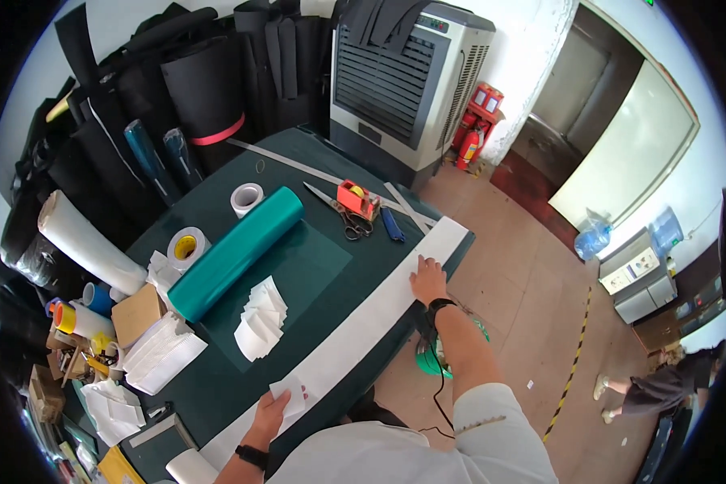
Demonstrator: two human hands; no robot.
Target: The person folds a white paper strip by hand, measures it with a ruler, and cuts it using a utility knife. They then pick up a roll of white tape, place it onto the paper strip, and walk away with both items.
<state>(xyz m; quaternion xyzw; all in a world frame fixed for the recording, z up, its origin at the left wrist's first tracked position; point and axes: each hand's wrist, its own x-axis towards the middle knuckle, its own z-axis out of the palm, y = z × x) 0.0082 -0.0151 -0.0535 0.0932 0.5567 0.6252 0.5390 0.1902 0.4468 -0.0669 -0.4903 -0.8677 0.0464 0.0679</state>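
A long white strip runs diagonally along the near edge of the dark green table. It comes from a white roll at the lower left. My left hand pinches a small white piece just over the strip, where a few small red marks show. Farther up, my right hand lies on the strip near its far end, fingers spread and holding nothing. A fanned pile of white pieces rests left of the strip, beside a shiny green roll.
Scissors, a red tape dispenser, a blue utility knife and a metal ruler lie at the back. Tape rolls and boxes crowd the left. An air cooler stands behind; a green bin sits below the edge.
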